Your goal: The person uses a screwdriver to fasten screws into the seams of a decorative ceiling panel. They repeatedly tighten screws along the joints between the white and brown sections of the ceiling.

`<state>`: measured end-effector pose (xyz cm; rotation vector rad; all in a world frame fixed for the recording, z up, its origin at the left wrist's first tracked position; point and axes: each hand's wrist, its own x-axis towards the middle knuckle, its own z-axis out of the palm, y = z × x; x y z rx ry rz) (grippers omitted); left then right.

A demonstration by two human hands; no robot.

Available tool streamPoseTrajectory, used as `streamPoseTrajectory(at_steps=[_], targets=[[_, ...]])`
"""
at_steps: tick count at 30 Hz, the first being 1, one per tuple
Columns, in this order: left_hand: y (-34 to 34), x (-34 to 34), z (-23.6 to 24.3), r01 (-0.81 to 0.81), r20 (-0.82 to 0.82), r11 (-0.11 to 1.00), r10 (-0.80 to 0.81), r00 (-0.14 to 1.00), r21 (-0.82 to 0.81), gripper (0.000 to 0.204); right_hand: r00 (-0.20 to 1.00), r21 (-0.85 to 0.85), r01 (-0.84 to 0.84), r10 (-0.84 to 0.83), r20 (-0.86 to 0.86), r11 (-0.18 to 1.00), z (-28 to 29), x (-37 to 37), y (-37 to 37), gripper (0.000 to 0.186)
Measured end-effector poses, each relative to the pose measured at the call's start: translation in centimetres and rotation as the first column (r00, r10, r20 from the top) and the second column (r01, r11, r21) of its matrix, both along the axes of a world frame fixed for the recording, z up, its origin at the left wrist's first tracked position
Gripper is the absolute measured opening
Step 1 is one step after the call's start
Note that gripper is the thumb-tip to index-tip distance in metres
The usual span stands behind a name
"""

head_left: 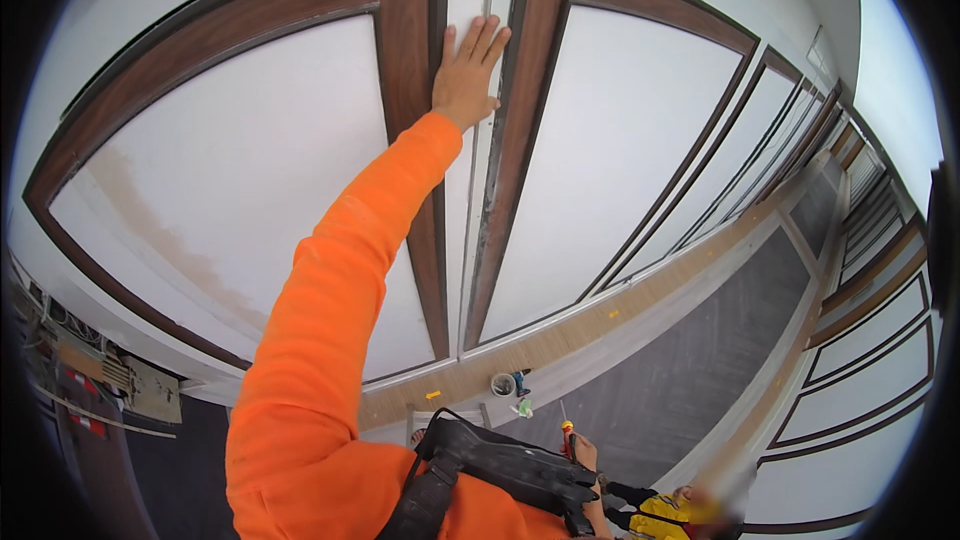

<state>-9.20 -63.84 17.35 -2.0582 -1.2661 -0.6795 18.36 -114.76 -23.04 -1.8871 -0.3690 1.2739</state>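
Left hand [468, 75] pressed flat, fingers spread, gripping nothing, on the vertical white joint strip [462, 240] between two brown-framed wall panels [405, 50]; right hand unseen.

Bright orange long sleeve [330, 320] — black strapped bag [510, 470] at the chest.

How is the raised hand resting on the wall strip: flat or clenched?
Flat: the left hand lies open, fingers extended, against the white strip between two brown-framed panels.

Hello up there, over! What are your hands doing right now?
Left hand flat on the white strip between two brown-framed wall panels. Right hand low, holding a red-handled tool. Small tub on the floor below.
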Motion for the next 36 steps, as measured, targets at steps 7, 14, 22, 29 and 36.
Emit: streamPoseTrajectory(at_steps=[7,14,22,29,36], targets=[[-0.6,-1.3,-4.6,-0.100,-0.432,0.989,0.139,0.891,0.112,0.090,0.998,0.132,-0.065,0.064,0.016,0.989,-1.3,-1.0,2.9,0.032],[-0.3,-3.9,13.2,0.039,-0.236,0.939,0.046,0.971,0.342,0.072,0.999,0.170,-0.024,0.030,-0.036,0.985,0.0,-2.1,3.6,0.035],[-1.8,-1.9,22.2,0.017,-0.113,0.970,0.011,0.994,0.244,0.095,0.890,0.646,-0.304,-0.033,0.455,0.700,19.6,-1.2,16.6,0.039],[-0.2,-2.6,24.4,-0.086,-0.037,0.979,0.095,0.995,0.186,0.113,0.646,0.751,-0.538,-0.385,0.659,0.384,46.1,-6.4,30.0,0.034],[0.7,-1.7,23.3,-0.116,-0.018,0.971,0.123,0.992,0.209,0.113,0.696,0.733,-0.529,-0.276,0.663,0.428,52.0,-9.5,38.2,0.036]])
